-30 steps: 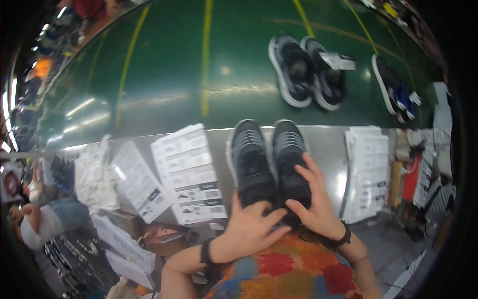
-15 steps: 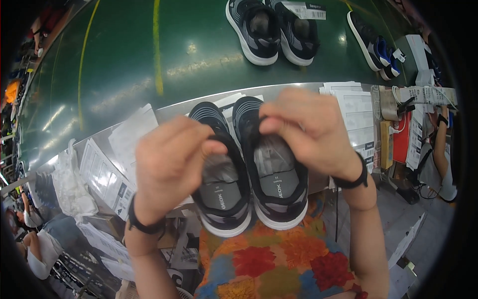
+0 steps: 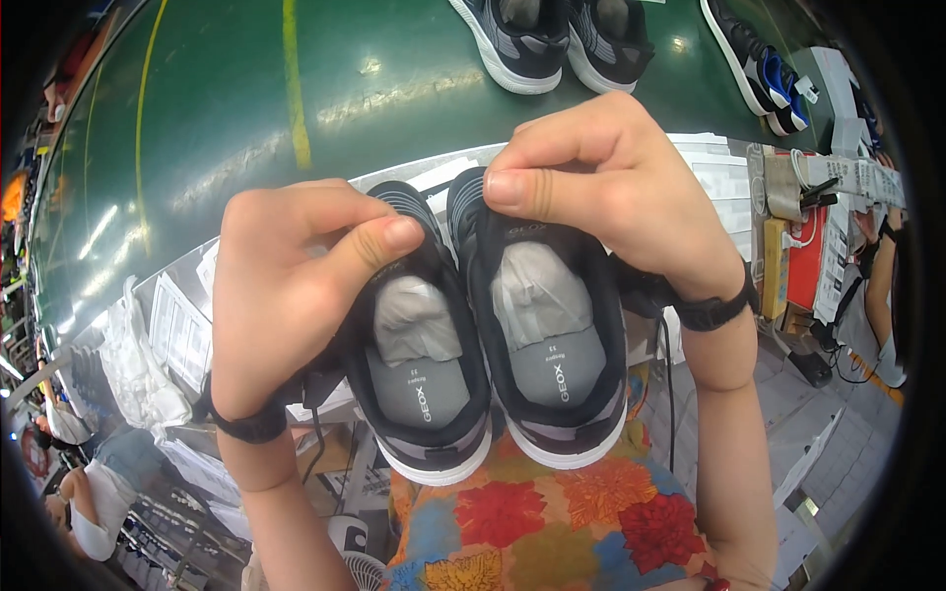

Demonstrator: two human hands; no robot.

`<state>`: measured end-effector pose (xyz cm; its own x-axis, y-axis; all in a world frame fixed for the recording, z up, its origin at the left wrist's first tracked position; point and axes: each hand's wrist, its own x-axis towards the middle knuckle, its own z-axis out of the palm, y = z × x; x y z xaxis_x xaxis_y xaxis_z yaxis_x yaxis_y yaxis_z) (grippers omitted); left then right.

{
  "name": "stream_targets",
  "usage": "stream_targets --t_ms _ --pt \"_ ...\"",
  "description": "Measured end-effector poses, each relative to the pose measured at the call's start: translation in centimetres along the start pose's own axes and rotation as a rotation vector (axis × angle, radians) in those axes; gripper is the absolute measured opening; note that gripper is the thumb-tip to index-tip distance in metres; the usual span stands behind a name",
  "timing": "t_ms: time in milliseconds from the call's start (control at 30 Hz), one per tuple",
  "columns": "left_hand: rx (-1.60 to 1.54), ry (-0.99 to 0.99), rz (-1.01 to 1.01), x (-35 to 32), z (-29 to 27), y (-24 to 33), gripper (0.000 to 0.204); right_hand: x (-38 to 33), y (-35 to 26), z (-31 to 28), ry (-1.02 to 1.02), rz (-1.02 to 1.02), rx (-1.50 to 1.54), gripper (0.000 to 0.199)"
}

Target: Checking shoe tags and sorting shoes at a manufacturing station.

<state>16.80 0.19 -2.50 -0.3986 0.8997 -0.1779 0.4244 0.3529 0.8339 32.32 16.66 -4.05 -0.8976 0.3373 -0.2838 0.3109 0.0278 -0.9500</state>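
Note:
A pair of black sneakers with white soles stands side by side before me, toes pointing away and heels over my flowered apron (image 3: 552, 512). My left hand (image 3: 286, 281) pinches the upper front of the left sneaker (image 3: 419, 389), thumb against bent forefinger. On the right sneaker (image 3: 557, 369), my right hand (image 3: 616, 187) makes a similar pinch near the top of the tongue. The fingers hide exactly which part each pinch grips. Crumpled white paper (image 3: 537, 295) fills the front of both shoes, above grey insoles.
Beyond the metal edge runs a green conveyor belt (image 3: 217, 118) bearing another pair of black sneakers (image 3: 522, 49) and a black-and-blue pair (image 3: 769, 79). Printed sheets (image 3: 714, 187) lie to the right, white cloth (image 3: 143, 355) to the left. A red box (image 3: 806, 261) and cables stand at right.
Both hands, blurred before, show sharply now; the right has moved up and the left to the left. More of the shoe openings and paper stuffing is visible.

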Motion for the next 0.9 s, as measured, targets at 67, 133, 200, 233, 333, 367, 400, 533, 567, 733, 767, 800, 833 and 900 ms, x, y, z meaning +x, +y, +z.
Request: stream_targets --t_ms 67,133,200,233,333,367,400,533,567,733,767,800,833,900 --pt "0.185 0.136 0.181 -1.1 0.7 -0.3 0.015 -1.2 0.9 0.6 0.104 -0.297 -0.243 0.012" --pt "0.391 0.244 0.400 -3.7 2.1 -0.8 0.020 -2.7 3.5 2.1 0.306 -0.752 -0.511 0.013" --pt "0.434 0.111 0.492 -6.6 2.9 -2.7 0.036 -6.0 5.9 3.1 0.179 -0.704 -0.514 0.031" --pt "0.480 0.058 0.499 -7.7 3.5 -3.5 0.049 -7.4 6.4 3.3 0.108 -0.668 -0.507 0.041" --pt "0.374 0.122 0.092 -9.3 5.8 -3.8 0.081 -9.5 6.6 4.9 0.230 -0.313 -0.538 0.063" --pt "0.268 0.025 0.039 -9.0 5.6 -4.2 0.090 -9.5 6.6 4.7 0.234 -0.314 -0.530 0.063" --pt "0.281 -0.005 -0.004 -8.9 5.7 -3.9 0.085 -9.3 6.3 4.3 0.159 -0.293 -0.587 0.069" --pt "0.154 -0.042 0.027 -7.0 4.1 -2.4 0.074 -7.5 4.1 2.9 0.155 -0.306 -0.603 0.065" --pt "0.161 -0.038 0.027 -6.9 3.4 -1.5 0.074 -7.3 3.6 2.6 0.188 -0.332 -0.542 0.063" --pt "0.049 0.031 0.020 -6.8 0.4 1.8 0.074 -8.2 0.3 1.0 0.272 -0.349 -0.480 0.052" --pt "-0.037 0.126 0.028 -6.9 0.1 1.9 0.075 -8.8 0.8 0.6 0.307 -0.321 -0.295 0.047" --pt "-0.422 0.260 0.019 -7.5 0.2 0.6 0.079 -9.1 1.0 0.7 0.432 -0.252 -0.022 0.047" --pt "-0.660 0.368 0.090 -6.9 0.6 1.3 0.067 -9.2 1.2 0.9 0.546 -0.185 0.256 0.047" --pt "-0.712 0.346 0.136 -6.7 0.4 1.9 0.065 -10.0 0.6 0.9 0.471 -0.332 0.806 0.047"
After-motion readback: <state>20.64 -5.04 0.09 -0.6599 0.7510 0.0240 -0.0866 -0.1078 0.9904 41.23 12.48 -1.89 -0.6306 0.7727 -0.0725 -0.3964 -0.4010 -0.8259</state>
